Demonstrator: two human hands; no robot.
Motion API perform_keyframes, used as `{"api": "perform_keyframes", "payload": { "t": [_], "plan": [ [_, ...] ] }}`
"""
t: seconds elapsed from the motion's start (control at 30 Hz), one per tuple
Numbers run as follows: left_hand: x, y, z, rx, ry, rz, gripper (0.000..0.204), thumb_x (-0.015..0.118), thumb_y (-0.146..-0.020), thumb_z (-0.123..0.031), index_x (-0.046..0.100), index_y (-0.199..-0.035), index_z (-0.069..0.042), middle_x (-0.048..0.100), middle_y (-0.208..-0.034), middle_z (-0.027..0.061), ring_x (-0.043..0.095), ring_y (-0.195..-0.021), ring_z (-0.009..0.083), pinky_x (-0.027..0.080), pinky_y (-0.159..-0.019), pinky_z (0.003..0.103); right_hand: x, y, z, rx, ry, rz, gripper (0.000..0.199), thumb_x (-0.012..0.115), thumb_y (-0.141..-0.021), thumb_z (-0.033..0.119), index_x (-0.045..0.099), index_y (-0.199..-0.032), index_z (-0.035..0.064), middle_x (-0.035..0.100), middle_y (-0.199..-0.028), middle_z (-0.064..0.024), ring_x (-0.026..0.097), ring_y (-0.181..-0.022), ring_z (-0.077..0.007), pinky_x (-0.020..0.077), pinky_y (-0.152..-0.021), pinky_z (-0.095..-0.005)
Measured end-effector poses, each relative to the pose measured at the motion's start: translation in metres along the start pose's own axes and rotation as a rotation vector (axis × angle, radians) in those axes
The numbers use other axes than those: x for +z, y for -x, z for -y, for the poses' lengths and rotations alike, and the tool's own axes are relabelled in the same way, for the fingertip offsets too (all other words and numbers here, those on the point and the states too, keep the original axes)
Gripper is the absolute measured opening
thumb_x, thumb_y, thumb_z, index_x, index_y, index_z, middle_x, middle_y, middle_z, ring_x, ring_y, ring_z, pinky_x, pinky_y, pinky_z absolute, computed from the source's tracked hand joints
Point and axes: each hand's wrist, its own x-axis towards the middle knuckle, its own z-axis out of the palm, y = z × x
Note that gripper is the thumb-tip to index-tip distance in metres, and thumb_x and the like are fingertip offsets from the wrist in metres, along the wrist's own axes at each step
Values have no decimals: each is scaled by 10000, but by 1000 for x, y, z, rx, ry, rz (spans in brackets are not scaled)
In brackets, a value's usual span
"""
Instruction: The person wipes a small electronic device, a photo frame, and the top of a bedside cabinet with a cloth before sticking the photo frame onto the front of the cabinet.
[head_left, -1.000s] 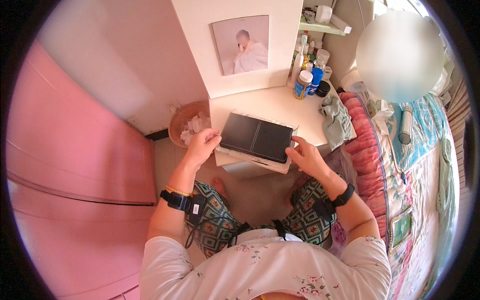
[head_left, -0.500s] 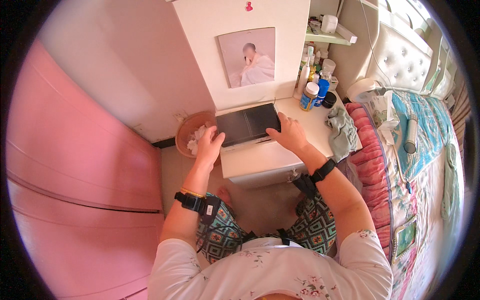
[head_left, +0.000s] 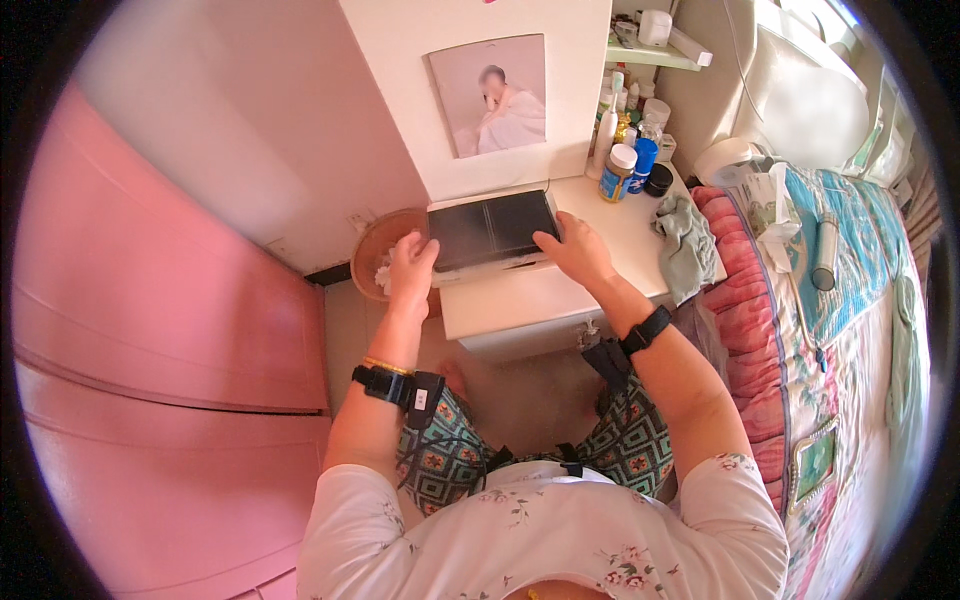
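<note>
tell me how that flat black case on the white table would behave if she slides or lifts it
The black case looks flat-faced and straight-edged, so probably rigid rather than floppy. It lies flat on the white table, so it should slide, not roll or tip. Its left end juts past the table edge where the left hand grips it; the right hand rests on its other end.

A round brown basket with crumpled white paper inside sits on the floor beside the white bedside table. A grey-green cloth lies crumpled at the table's right edge. Bottles and jars, one brown with a white cap, one blue, crowd its back corner. A framed pale picture hangs above. What looks like a white cylindrical device rests on the patterned turquoise bedspread.
</note>
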Motion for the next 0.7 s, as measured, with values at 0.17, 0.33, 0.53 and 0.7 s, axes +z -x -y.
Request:
{"api": "perform_keyframes", "payload": {
  "t": [0.17, 0.33, 0.53, 0.7],
  "plan": [
    [-20, 4, -3, -76, 110, -51, 426, 648, -770, -183, 488, -1093, 44, 547, -1027, 94, 497, -976, 165, 392, -820, 285, 10, 24, 11, -86, 66, 14, 503, 581, -743, 402, 520, -1010, -20, 588, -879, -234, 560, -861, -377, 446, -768, -434],
    [-72, 15, -13, -448, 337, 174, 302, 606, -765, -182, 565, -979, 28, 606, -924, 117, 600, -789, 233, 518, -643, 365, 18, 64, 30, -139, -41, 212, 541, 606, -729, 365, 481, -1114, 7, 588, -861, -190, 566, -824, -350, 451, -726, -404],
    [-99, 48, -11, -404, 477, 296, 328, 529, -775, -124, 535, -1075, 10, 595, -1028, 132, 591, -909, 240, 480, -811, 375, 19, 80, 11, -44, -391, 292, 611, 592, -786, 349, 388, -1235, -12, 584, -1030, -174, 589, -912, -261, 468, -790, -358],
    [-40, 71, -59, -355, 542, 542, 411, 512, -779, -118, 464, -1165, 15, 570, -1092, 127, 571, -973, 242, 463, -853, 365, -22, 106, 10, 188, -1631, 440, 630, 577, -807, 419, 372, -1262, 34, 475, -1219, -149, 538, -1022, -250, 440, -873, -397]
  ]
}}
